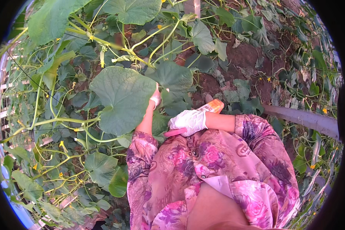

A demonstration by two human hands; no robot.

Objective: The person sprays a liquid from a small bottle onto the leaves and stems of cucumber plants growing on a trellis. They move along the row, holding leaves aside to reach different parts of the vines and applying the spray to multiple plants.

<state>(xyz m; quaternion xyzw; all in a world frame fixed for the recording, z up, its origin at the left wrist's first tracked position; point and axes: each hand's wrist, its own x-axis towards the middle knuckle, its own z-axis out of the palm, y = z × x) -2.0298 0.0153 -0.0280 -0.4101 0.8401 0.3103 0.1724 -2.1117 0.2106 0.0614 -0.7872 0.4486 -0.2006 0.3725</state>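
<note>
A large green cucumber leaf (pixel 126 97) hides most of my left hand (pixel 156 96), whose white-gloved edge shows at the leaf's right side. What its fingers touch cannot be seen. My right hand (pixel 188 122), in a wrinkled white glove, is bent in front of my chest and closed around a pink strip-like object (pixel 175 132), perhaps a handle. Just beyond the right wrist is an orange and white printed packet (pixel 214 106); whether the hand also holds it is unclear. Above both hands run vine stems (pixel 132 53) with small yellow flowers and tendrils.
Dense vines and leaves fill the left side, with a dark string (pixel 26 73) across them. Brown soil (pixel 244 61) lies beyond the hands. A grey rail or pipe (pixel 301 119) extends to the right, and a pale post (pixel 197 8) stands at the top.
</note>
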